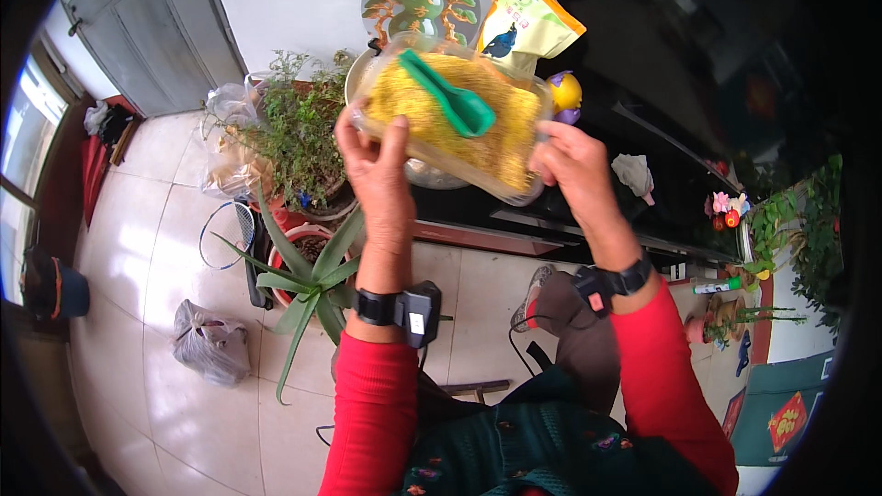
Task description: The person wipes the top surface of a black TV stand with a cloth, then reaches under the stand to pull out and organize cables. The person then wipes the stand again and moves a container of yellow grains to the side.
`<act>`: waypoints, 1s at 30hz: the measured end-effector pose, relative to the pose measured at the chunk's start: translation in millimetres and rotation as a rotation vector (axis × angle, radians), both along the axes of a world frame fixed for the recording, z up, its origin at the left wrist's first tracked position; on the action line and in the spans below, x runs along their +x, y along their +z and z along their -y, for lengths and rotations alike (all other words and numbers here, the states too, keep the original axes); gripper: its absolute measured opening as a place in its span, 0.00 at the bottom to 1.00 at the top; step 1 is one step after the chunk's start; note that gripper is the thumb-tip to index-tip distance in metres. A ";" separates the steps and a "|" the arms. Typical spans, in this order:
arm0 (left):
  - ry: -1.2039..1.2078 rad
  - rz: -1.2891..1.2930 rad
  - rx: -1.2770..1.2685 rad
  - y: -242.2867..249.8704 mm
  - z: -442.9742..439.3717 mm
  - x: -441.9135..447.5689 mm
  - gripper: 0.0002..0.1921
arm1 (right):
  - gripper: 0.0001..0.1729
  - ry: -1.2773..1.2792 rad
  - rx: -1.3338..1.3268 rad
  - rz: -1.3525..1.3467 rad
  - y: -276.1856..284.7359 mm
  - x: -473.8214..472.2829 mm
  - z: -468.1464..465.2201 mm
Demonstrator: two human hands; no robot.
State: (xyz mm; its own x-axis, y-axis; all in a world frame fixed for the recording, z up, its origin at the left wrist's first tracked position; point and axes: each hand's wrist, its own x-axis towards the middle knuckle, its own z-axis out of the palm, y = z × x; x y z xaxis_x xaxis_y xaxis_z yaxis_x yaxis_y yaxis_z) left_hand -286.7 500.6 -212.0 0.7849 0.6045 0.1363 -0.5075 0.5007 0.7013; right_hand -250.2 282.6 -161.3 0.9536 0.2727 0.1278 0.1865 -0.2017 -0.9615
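Between both hands hangs a clear plastic tub point(468, 172) filled with small yellow grain point(510, 107), slightly blurred. A green plastic scoop point(448, 95) lies on the grain. My left hand point(377, 151) grips the tub's left end, thumb over the rim. At the right end, my right hand point(568, 155) pinches the near corner. Behind the tub stands a yellow and orange bag point(527, 17) with a bird picture and writing. A pale round dish point(437, 176) shows partly beneath the tub; its contents are mostly hidden.
A black cabinet top point(592, 203) carries a crumpled cloth point(632, 176), a yellow and purple toy point(565, 96) and a round decorative plaque point(422, 3). On the tiled floor, left, are a potted aloe point(313, 282), a leafy plant point(296, 124), a badminton racket point(227, 234) and a tied plastic bag point(211, 344).
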 end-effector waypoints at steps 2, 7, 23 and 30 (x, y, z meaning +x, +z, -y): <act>-0.046 -0.020 0.070 6.7 21.5 -3.3 0.28 | 0.21 -0.090 -0.040 0.029 10.2 -16.5 25.1; -0.318 0.079 0.109 8.9 89.6 -13.0 0.33 | 0.21 -0.253 -0.070 0.023 25.2 -52.6 103.5; -0.751 -0.016 0.187 -60.4 198.3 -26.0 0.32 | 0.24 -0.420 -0.237 -0.045 -34.0 -110.0 238.2; -0.702 0.019 0.113 -43.2 179.6 -26.0 0.33 | 0.24 -0.419 -0.216 -0.016 -23.6 -103.2 213.6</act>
